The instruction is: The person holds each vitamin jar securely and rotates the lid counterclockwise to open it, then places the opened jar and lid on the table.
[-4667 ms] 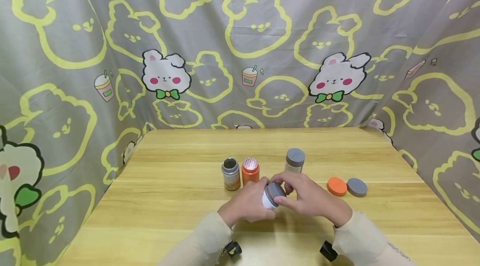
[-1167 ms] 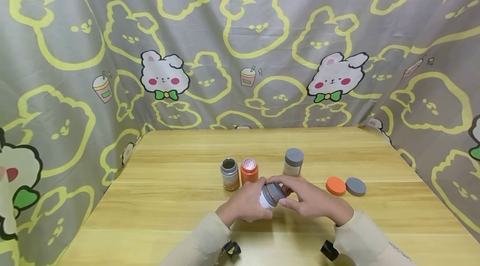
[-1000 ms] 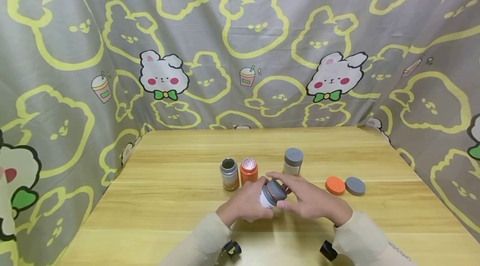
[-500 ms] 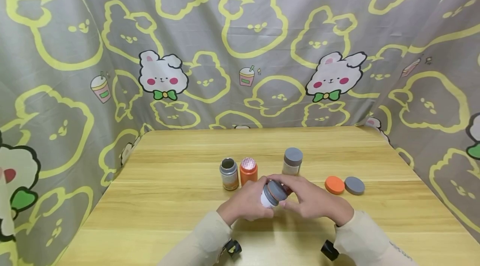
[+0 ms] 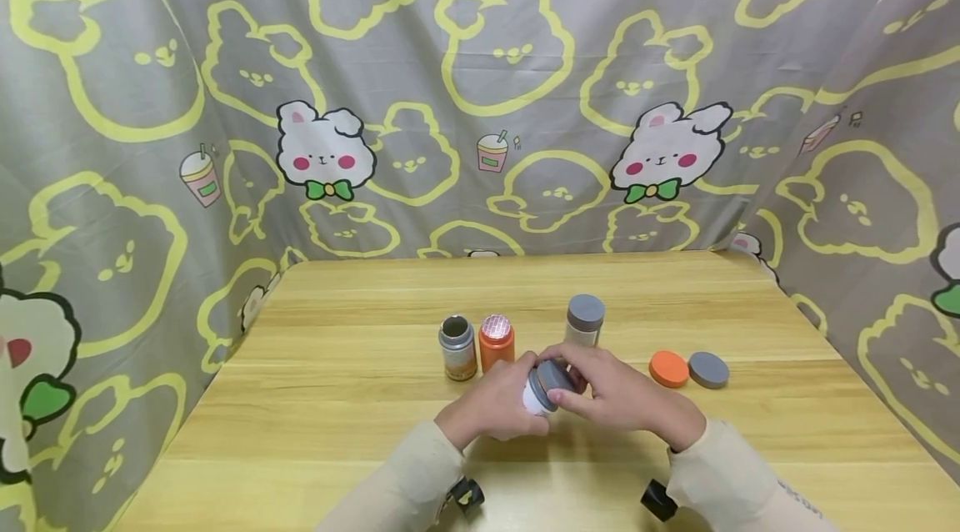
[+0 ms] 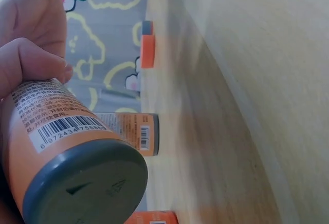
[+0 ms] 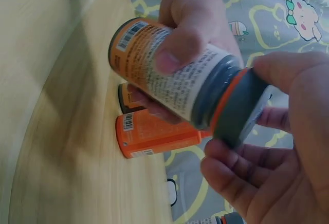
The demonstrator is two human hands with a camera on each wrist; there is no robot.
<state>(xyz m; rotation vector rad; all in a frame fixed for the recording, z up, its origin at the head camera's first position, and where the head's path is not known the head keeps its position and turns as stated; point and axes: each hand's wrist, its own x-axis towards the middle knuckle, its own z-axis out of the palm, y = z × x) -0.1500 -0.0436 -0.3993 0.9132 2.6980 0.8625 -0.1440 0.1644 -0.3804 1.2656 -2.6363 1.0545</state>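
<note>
My left hand (image 5: pixel 498 403) grips a tilted plastic bottle (image 7: pixel 177 88), orange and white with a printed label, its thumb lying along the label. My right hand (image 5: pixel 618 390) holds the bottle's dark grey lid (image 7: pixel 241 106) between thumb and fingers. An orange ring shows between lid and grey neck in the right wrist view. The bottle's grey base (image 6: pixel 87 183) faces the left wrist camera, over the table. Just beyond my left hand stand an uncapped grey bottle (image 5: pixel 459 353) and an orange bottle (image 5: pixel 497 344) with a silvery seal across its mouth.
A bottle with a grey lid (image 5: pixel 586 315) stands behind my right hand, partly hidden by it. To its right, an orange lid (image 5: pixel 668 368) and a grey lid (image 5: pixel 708 369) lie side by side on the wooden table (image 5: pixel 337 432). A patterned curtain (image 5: pixel 420 207) hangs behind.
My right fingers loosen and regrip around the lid, with the thumb lifting off its edge and now back on it. Left hand and bottle hold nearly the same place; the standing bottles stay put.
</note>
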